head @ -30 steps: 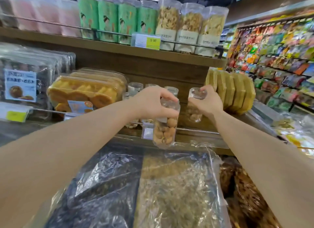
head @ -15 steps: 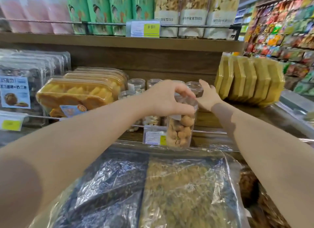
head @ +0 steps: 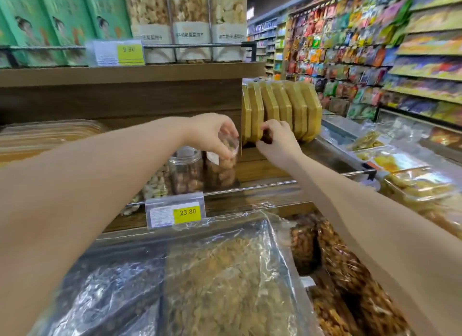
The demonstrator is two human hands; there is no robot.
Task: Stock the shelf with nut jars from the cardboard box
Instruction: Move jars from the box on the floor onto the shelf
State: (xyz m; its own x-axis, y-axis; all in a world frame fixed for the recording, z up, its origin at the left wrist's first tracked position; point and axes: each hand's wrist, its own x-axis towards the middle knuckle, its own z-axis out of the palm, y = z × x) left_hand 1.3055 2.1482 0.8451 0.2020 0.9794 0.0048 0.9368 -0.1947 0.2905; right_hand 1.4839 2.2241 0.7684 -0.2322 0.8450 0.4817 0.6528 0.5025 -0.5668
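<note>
My left hand (head: 212, 133) grips from above the clear lid of a nut jar (head: 222, 168) that stands at the right end of a row on the wooden shelf (head: 265, 168). Left of it stand another clear nut jar (head: 186, 172) and a jar of pale nuts (head: 157, 184). My right hand (head: 277, 139) is farther right, with its fingers curled against the lower edge of the upright yellow packs (head: 280, 110); whether it grips one is not visible. No cardboard box is in view.
A metal rail (head: 250, 185) with a 23.80 price tag (head: 177, 212) fronts the shelf. Below me lie plastic-covered bulk bins (head: 220, 280). An upper shelf (head: 125, 73) hangs over the jars. Boxed pastries (head: 50, 135) sit left; snack racks (head: 350, 48) fill the right.
My left hand has carried its jar over the rail and set it in the row on the shelf. My right hand has let go of its jar and moved right to the yellow packs.
</note>
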